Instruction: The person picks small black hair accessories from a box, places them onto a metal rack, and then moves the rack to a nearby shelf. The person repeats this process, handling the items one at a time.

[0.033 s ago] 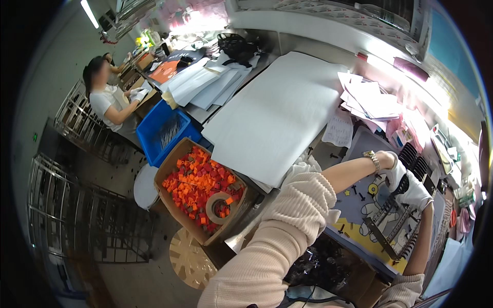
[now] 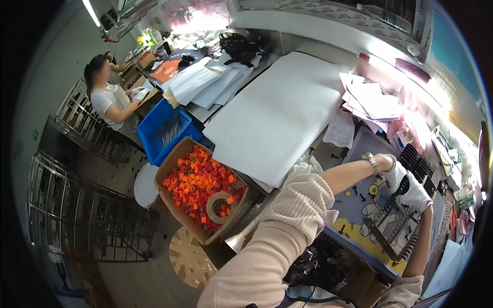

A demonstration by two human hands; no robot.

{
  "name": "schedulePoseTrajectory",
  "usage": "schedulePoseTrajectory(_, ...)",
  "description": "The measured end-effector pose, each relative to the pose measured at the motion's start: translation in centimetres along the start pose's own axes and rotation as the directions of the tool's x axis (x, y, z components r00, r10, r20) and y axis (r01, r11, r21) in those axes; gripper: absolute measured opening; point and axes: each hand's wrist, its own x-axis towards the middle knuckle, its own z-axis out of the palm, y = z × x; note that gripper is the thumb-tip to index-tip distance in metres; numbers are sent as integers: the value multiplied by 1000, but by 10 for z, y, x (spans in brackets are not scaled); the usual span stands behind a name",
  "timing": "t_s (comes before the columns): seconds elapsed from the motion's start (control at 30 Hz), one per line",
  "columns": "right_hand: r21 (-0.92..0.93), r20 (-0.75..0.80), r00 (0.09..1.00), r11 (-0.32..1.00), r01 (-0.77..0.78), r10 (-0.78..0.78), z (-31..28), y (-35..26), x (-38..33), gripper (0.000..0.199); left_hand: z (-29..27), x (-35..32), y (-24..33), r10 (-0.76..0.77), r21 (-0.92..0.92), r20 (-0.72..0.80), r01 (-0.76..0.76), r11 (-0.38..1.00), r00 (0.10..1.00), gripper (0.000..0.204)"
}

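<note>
My left hand (image 2: 394, 173), in a white glove, reaches in beneath a metal watch and bends over a long metal frame (image 2: 380, 238). Right beside it is my right hand (image 2: 415, 197), also white-gloved, its fingers curled close to the left ones. Rows of black comb-like pieces (image 2: 409, 154) stand along the far part of the frame, and some black shows between the two hands. Both hands look closed, but what the fingertips hold is hidden. Small black pins or screws (image 2: 362, 196) lie scattered on the grey printed mat (image 2: 354, 211) around the frame.
A cardboard box (image 2: 169, 197) of orange and red plastic pieces holds a tape roll (image 2: 220, 208). Near it are a blue bin (image 2: 149, 131) and large white sheets (image 2: 277, 113). Papers (image 2: 367, 97) pile at the back. A co-worker (image 2: 110, 97) works at far left, by metal racks (image 2: 51, 205).
</note>
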Motion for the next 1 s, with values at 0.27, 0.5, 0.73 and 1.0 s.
schedulePoseTrajectory(0.27, 355, -382, 924, 928, 110, 36, 71, 57, 2, 84, 62, 10, 7, -219, -437, -534, -45, 898, 817, 56)
schedulePoseTrajectory(0.5, 590, -501, 855, 775, 226, 132, 118, 52, -12, 73, 118, 3, 37, -269, -612, -633, -257, 748, 726, 66)
schedulePoseTrajectory(0.73, 522, -272, 962, 844, 125, 26, 71, 58, -10, 88, 95, 1, 15, 17, 0, -605, -22, 1000, 796, 66)
schedulePoseTrajectory(1.0, -41, -527, 827, 978, 207, -197, 70, 72, 3, 68, 50, -17, 33, 1, -429, -581, -307, 849, 814, 52)
